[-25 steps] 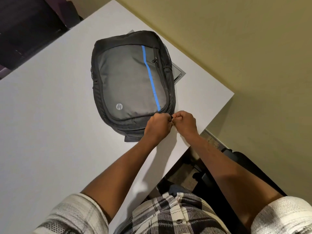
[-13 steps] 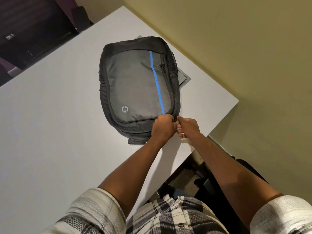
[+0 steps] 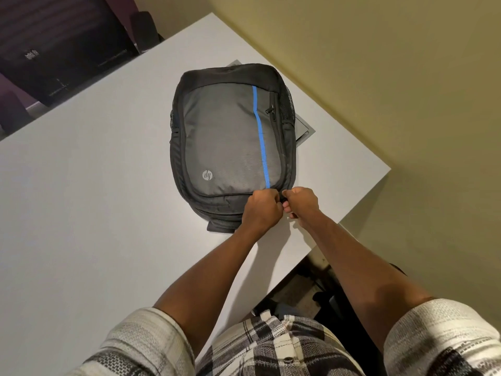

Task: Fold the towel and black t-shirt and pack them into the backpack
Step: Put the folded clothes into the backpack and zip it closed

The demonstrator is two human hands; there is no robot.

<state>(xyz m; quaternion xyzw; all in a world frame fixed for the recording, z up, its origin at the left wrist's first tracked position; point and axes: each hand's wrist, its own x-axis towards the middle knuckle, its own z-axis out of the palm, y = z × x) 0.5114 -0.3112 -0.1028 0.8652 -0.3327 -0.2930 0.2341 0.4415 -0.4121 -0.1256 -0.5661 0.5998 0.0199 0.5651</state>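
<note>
A grey and black backpack (image 3: 230,142) with a blue stripe lies flat on the white table (image 3: 81,199), its front panel facing up. My left hand (image 3: 261,210) grips the backpack's near right edge with curled fingers. My right hand (image 3: 301,203) pinches a small dark zipper pull at the same corner, touching the left hand. No towel or black t-shirt is visible; what is inside the backpack is hidden.
A flat grey item (image 3: 303,130) pokes out from under the backpack's right side. The table's right edge runs close to my hands. A dark cabinet (image 3: 62,44) stands beyond the far left edge. A yellow wall (image 3: 393,77) lies to the right.
Both hands stay together at the backpack's near right corner, shifting slightly along its edge. The camera view has moved, so the backpack sits lower and more to the right in the frame.
</note>
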